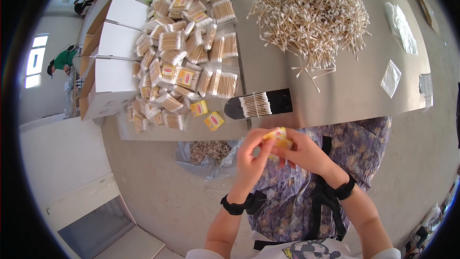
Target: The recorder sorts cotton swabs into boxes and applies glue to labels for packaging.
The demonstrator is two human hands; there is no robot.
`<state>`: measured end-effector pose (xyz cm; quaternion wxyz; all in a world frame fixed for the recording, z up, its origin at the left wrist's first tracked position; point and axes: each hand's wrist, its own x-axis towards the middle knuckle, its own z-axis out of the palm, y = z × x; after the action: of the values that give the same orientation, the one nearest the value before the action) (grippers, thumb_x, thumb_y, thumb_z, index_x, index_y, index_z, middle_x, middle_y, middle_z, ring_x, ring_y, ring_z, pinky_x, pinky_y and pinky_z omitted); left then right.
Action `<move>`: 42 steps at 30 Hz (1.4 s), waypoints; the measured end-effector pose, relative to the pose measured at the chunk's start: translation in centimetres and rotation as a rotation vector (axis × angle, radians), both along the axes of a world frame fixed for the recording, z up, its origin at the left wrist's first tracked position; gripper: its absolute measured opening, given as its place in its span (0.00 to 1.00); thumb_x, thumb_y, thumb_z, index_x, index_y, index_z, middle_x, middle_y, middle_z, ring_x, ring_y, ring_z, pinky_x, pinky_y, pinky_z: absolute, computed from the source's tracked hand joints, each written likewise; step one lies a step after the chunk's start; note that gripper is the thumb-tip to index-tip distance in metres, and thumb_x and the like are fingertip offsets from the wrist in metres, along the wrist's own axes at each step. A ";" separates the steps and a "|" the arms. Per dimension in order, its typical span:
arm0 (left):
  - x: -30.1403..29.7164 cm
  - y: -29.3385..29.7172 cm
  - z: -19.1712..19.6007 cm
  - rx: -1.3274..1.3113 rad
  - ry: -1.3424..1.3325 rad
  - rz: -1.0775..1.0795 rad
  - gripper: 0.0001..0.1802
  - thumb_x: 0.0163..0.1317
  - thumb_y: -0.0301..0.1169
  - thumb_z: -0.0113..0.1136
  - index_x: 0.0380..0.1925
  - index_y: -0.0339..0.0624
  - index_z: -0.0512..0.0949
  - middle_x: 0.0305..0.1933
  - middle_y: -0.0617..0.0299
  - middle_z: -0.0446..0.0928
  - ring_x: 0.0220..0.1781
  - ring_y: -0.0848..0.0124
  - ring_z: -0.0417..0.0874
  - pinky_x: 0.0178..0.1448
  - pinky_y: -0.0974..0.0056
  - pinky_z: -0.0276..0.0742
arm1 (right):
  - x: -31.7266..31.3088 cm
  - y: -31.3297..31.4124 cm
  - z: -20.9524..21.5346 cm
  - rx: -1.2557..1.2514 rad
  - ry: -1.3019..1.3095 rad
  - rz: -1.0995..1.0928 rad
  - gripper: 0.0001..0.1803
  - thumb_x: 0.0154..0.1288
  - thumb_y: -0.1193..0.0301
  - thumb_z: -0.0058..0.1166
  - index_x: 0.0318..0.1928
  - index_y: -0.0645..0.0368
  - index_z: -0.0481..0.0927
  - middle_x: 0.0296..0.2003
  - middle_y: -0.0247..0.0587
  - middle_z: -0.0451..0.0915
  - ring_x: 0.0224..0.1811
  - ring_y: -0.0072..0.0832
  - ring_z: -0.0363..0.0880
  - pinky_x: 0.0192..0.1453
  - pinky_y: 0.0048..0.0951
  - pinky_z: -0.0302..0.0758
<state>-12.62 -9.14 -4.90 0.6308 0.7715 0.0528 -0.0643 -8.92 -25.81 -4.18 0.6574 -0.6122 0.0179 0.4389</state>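
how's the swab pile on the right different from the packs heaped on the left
The loose swabs lie bare, scattered and crossing every way; the packs hold theirs side by side in tidy bundles inside clear wrap. The packs carry yellow labels, while the loose swabs have none. The loose swabs spread out low; the packs pile onto each other. Both lie on the same grey table and hold the same pale sticks.

Small yellow packet (278,136), thin and flat, partly crumpled, red mark barely visible. I pinch it between the fingertips of my left hand (251,156) and my right hand (306,153), held at lap level, tilted, mostly hidden by my fingers.
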 end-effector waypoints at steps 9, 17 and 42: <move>0.9 0.1 0.1 -0.277 0.134 0.194 0.20 0.66 0.25 0.56 0.57 0.33 0.70 0.47 0.61 0.76 0.40 0.79 0.74 0.45 0.72 0.72 | 1.7 1.3 0.6 0.024 -0.085 -0.231 0.09 0.64 0.75 0.54 0.43 0.65 0.72 0.30 0.36 0.79 0.27 0.18 0.77 0.30 0.20 0.71; 2.6 -1.9 -0.2 0.240 -0.129 -0.018 0.30 0.61 0.20 0.58 0.64 0.42 0.66 0.47 0.57 0.76 0.41 0.70 0.78 0.43 0.69 0.73 | 1.7 0.3 -0.2 -0.141 -0.301 -0.356 0.05 0.61 0.78 0.54 0.38 0.63 0.77 0.33 0.36 0.78 0.30 0.23 0.77 0.32 0.26 0.73; 2.4 -0.2 -0.9 -0.393 0.348 0.183 0.12 0.59 0.27 0.65 0.41 0.34 0.78 0.35 0.62 0.81 0.35 0.79 0.79 0.37 0.74 0.74 | 2.9 0.1 -1.0 -0.029 -0.142 -0.449 0.07 0.64 0.74 0.56 0.36 0.67 0.78 0.30 0.35 0.80 0.30 0.16 0.75 0.35 0.19 0.73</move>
<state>-10.18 -9.30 -5.75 0.7530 0.6037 0.2164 -0.1473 -6.07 -25.73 -5.22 0.7294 -0.6316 0.1136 0.2370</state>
